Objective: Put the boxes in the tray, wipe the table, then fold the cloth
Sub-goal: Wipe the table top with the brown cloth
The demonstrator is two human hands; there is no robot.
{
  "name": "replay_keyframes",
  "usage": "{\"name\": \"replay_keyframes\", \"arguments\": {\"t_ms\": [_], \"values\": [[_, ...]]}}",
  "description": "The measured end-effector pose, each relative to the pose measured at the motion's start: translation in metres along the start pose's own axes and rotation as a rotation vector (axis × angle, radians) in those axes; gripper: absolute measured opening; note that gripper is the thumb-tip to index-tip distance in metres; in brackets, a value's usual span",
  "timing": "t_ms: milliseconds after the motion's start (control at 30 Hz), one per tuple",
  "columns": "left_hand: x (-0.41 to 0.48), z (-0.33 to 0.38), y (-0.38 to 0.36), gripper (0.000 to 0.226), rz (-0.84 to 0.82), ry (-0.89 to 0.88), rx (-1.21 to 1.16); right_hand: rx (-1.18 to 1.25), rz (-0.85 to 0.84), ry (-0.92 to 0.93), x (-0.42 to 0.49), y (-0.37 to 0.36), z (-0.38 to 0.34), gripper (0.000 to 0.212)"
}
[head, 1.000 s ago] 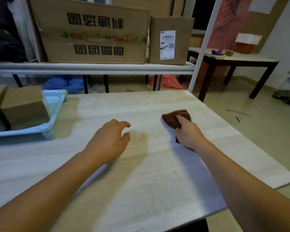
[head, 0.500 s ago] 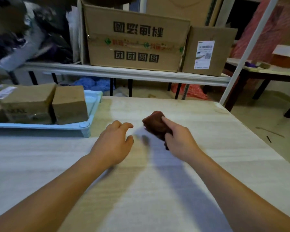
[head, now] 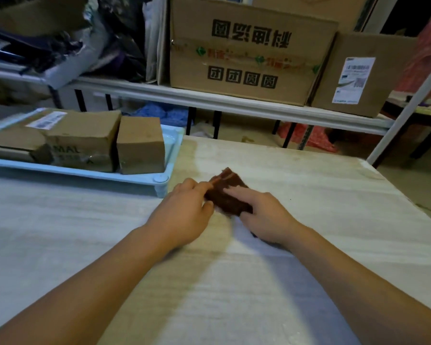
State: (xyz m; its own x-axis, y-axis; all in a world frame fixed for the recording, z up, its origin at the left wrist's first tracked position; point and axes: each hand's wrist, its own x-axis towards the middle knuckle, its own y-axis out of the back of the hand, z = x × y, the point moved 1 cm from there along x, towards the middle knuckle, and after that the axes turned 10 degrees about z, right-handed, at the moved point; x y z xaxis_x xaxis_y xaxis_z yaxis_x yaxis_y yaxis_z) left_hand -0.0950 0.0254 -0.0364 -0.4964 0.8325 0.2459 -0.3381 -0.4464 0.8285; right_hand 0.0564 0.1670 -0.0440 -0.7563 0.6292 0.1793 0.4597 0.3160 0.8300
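A dark red-brown cloth lies bunched on the pale wooden table. My right hand presses on its right side, fingers over it. My left hand pinches the cloth's left edge between thumb and fingers. Three brown cardboard boxes sit in the light blue tray at the left: a small cube, a larger one marked "MAL", and a flat one partly cut off by the frame.
A white metal shelf runs behind the table, carrying two big cardboard cartons and dark bags. A white upright post stands at the table's far right corner. Floor shows past the table's right edge.
My right hand slid the cloth leftward toward the tray. My left hand, resting free on the table before, now grips the cloth's left edge. The view swung left.
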Motion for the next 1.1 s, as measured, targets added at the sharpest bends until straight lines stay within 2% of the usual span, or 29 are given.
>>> {"name": "replay_keyframes", "arguments": {"t_ms": [67, 133, 200, 300, 367, 467, 567, 667, 767, 900, 967, 1033, 1100], "values": [[-0.001, -0.001, 0.004, 0.043, 0.032, -0.002, -0.016, 0.048, -0.092, 0.159, -0.022, -0.002, -0.018, 0.075], [-0.001, -0.004, 0.011, 0.041, 0.059, -0.006, -0.010, 0.160, -0.105, 0.093, -0.026, 0.005, -0.024, 0.074], [-0.001, -0.009, 0.020, 0.042, 0.078, -0.005, 0.001, 0.233, 0.013, -0.068, -0.007, 0.015, -0.023, 0.071], [-0.003, -0.018, 0.032, 0.043, 0.089, 0.007, 0.015, 0.263, 0.268, -0.097, 0.044, 0.025, -0.014, 0.069], [-0.005, -0.023, 0.037, 0.043, 0.088, 0.022, 0.012, 0.238, 0.328, -0.089, 0.082, 0.020, -0.008, 0.069], [-0.009, -0.026, 0.039, 0.044, 0.071, 0.018, 0.006, 0.110, 0.170, -0.109, 0.115, -0.011, -0.007, 0.071], [-0.013, -0.030, 0.042, 0.044, 0.068, 0.032, 0.007, -0.092, 0.034, -0.007, 0.124, -0.036, -0.010, 0.065], [-0.013, -0.037, 0.046, 0.044, 0.085, 0.067, 0.014, -0.017, -0.103, 0.048, 0.106, -0.025, -0.017, 0.063], [-0.011, -0.035, 0.047, 0.038, 0.104, 0.070, -0.013, 0.102, -0.279, 0.127, 0.039, -0.015, -0.034, 0.066], [-0.022, -0.030, 0.048, 0.042, 0.053, 0.006, -0.048, 0.259, -0.453, 0.204, -0.036, -0.011, -0.047, 0.070], [-0.033, -0.027, 0.050, 0.038, -0.003, -0.069, -0.060, 0.338, -0.448, 0.160, -0.039, -0.001, -0.052, 0.069], [-0.045, -0.021, 0.053, 0.032, -0.041, -0.149, -0.050, 0.412, -0.335, 0.144, -0.034, 0.006, -0.065, 0.067], [-0.052, -0.017, 0.056, 0.026, -0.016, -0.159, -0.052, 0.369, -0.235, 0.206, -0.028, 0.007, -0.077, 0.060]]}}
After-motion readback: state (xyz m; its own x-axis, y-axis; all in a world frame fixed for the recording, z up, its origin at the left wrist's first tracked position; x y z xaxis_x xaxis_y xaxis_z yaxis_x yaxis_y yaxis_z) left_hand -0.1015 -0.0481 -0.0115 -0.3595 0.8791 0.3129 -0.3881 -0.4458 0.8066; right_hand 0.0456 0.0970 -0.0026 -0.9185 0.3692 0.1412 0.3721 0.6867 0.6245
